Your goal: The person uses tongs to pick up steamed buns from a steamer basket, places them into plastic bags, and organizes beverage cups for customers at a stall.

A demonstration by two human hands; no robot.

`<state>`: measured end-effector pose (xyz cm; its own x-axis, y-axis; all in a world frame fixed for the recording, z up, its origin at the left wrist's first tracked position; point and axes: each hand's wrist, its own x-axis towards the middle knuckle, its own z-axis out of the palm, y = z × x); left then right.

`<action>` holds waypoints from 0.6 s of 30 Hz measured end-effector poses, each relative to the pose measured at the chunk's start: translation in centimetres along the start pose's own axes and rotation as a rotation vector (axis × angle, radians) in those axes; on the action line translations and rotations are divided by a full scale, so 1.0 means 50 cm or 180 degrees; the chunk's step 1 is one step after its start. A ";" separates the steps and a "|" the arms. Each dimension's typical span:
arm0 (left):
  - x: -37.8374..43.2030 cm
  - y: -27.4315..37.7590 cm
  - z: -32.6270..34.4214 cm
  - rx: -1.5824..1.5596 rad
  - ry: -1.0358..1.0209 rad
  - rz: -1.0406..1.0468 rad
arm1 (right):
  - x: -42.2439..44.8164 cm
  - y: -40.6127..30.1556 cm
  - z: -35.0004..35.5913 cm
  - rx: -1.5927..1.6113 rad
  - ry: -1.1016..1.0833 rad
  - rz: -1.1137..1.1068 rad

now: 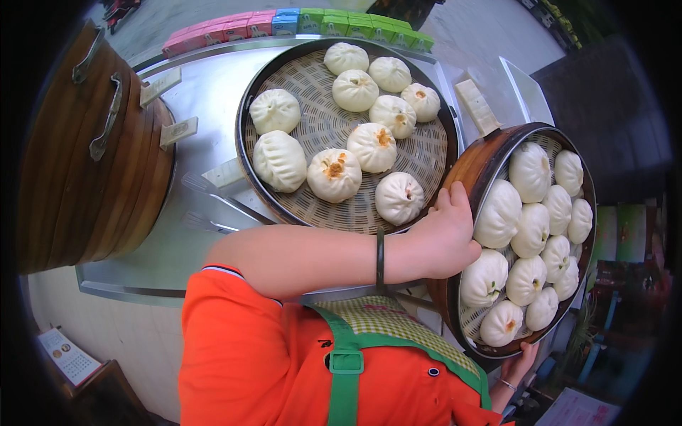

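My left hand (450,234), a dark bangle at its wrist, holds the near wall of a round wooden steamer (459,173). This steamer is tilted, its mesh base bearing several white pleated buns (527,229). Only part of my right hand (519,365) shows, at the steamer's lower rim, with a thin bracelet on the wrist; its fingers are partly hidden. Beside them, a second round steamer (421,141) lies flat on the metal counter (208,160). It holds several spaced-out buns (354,90), some with orange filling showing at the top. My left forearm passes over its near edge.
Stacked wooden steamers (96,175) with metal handles stand at left. Two pairs of metal tongs (229,201) lie between them and the flat steamer. Pink, blue and green small cartons (319,24) line the counter's far edge. A calendar (68,354) is at lower left.
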<state>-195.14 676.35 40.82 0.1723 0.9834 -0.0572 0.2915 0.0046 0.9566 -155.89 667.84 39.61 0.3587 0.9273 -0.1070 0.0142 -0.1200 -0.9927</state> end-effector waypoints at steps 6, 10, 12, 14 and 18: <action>0.027 -0.018 0.032 0.0134 0.0068 0.0124 | 0.025 0.019 -0.024 -0.0155 0.0038 0.0135; 0.015 -0.010 0.014 0.0111 0.0006 -0.0013 | 0.020 0.007 -0.019 -0.0095 -0.0067 0.0163; -0.004 -0.003 -0.015 0.0123 0.0015 -0.0082 | 0.005 -0.011 0.023 -0.0074 -0.0135 0.0079; -0.026 -0.005 -0.047 0.0080 0.0208 0.0012 | 0.003 -0.029 0.060 -0.0097 -0.0257 0.0012; -0.070 0.005 -0.129 -0.0137 0.0674 0.0007 | 0.042 -0.107 0.149 -0.0214 -0.0759 -0.0096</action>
<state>-201.73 674.09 43.09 -0.0299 0.9996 0.0019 0.2502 0.0056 0.9682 -162.17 673.08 44.30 0.1269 0.9873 -0.0956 0.0864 -0.1070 -0.9905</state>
